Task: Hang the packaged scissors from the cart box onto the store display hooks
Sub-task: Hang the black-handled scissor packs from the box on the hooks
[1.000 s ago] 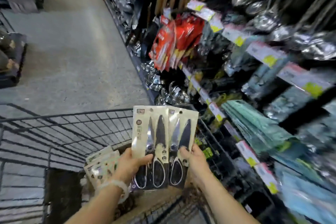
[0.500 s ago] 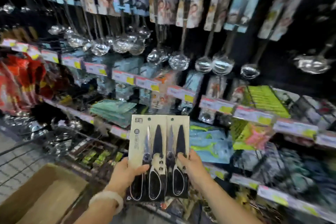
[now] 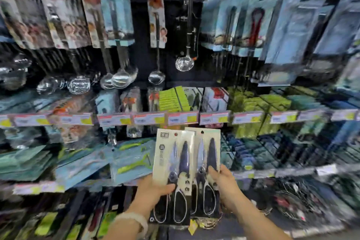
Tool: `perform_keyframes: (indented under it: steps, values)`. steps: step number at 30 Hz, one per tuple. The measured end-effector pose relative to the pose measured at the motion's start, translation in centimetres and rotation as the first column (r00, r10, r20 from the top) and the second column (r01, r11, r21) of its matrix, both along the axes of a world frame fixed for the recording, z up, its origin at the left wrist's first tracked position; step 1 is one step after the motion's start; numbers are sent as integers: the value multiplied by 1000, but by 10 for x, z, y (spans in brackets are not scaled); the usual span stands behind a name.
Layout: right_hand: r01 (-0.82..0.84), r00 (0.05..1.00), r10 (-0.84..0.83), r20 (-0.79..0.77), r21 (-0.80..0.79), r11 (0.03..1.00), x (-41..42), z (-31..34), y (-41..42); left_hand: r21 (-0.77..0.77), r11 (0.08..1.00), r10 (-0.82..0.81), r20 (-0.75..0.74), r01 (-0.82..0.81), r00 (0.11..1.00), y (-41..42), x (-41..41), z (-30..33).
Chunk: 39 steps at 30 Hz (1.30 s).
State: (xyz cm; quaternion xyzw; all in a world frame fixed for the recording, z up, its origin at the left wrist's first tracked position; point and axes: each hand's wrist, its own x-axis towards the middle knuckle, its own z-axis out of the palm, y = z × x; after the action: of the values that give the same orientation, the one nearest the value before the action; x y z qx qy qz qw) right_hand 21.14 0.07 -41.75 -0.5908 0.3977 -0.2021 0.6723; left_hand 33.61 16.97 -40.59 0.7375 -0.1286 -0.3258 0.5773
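— Where are the scissors?

— Two cream-carded packs of black-handled scissors (image 3: 187,173) stand upright in front of you, side by side and overlapping, blades up, hang holes at the top edge. Their long axis runs vertically.

— And your hands?

— Your left hand (image 3: 151,191) grips the left pack's lower edge, thumb across its front. Your right hand (image 3: 224,183) pinches the right pack the same way. Both sit low, well below the holes.

— The hooks?

— Beyond and above, behind the row of white-and-yellow price tags (image 3: 181,118); I judge no free hook is discernible through the blur.
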Motion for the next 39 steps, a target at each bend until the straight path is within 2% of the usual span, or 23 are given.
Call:
perform_keyframes:
  steps: [2,4,7,11,15,18,24,34,39]
  values:
    - [44,999,-43,-9,47,998,-7,5,-7,8,1000,-13,-5,13,1000,-8,1,-1]
    - [72,995,-72,-74,-7,997,-7,-3,-19,31,999,-32,-14,33,999,-11,5,-4]
    - [84,992,-84,-92,-2,996,3,-6,-34,93,994,-62,-24,64,998,-12,14,-6]
    - [5,1000,-4,-6,25,1000,25,0,-52,156,986,-63,-11,64,998,-12,30,-10]
    - [35,999,-34,42,-24,999,43,1,-63,221,972,-92,45,80,995,-19,47,-14]
    - [71,997,-70,24,-37,997,52,-5,-73,227,970,-98,42,86,994,-26,57,-20]
    - [36,997,-38,-63,-40,999,46,-18,-87,227,968,-120,29,111,992,-39,59,-29]
    - [-69,994,64,-90,-53,996,48,-25,-116,203,978,-49,6,47,999,-69,41,-37]
    - [-100,992,101,-71,11,995,55,-27,-126,189,982,-17,-1,17,1000,-78,28,-42]
